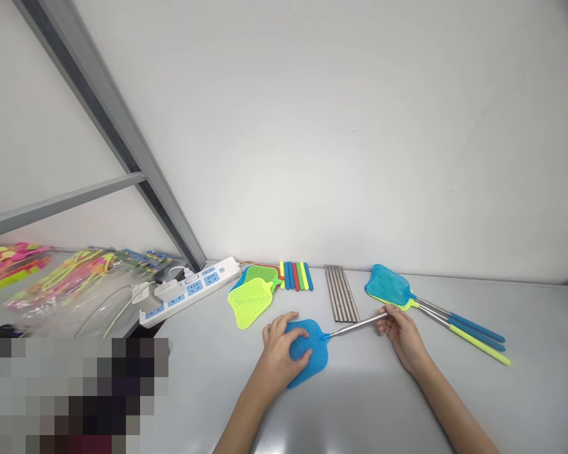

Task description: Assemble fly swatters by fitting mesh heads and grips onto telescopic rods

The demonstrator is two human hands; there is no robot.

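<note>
A blue fly swatter head (pixel 318 358) is joined to a thin metal rod (pixel 360 324) over the table's front half. My left hand (pixel 284 347) grips the mesh head, fingers and thumb curved over its face. Between the fingertips of my right hand (pixel 400 331) is the rod's far end, which bears no coloured grip that I can see. Just beyond my right hand lie finished-looking swatters (pixel 390 285), blue over yellow-green, with blue and yellow-green handles (pixel 478 337) pointing right.
Loose swatter heads (pixel 250 302), several coloured grips (pixel 296 276) and a row of metal rods (pixel 341 293) lie along the wall. A power strip (pixel 192 293) with plugs stands left, beside plastic bags (pixel 76 284) of colourful items. A grey metal frame (pixel 146 176) rises behind.
</note>
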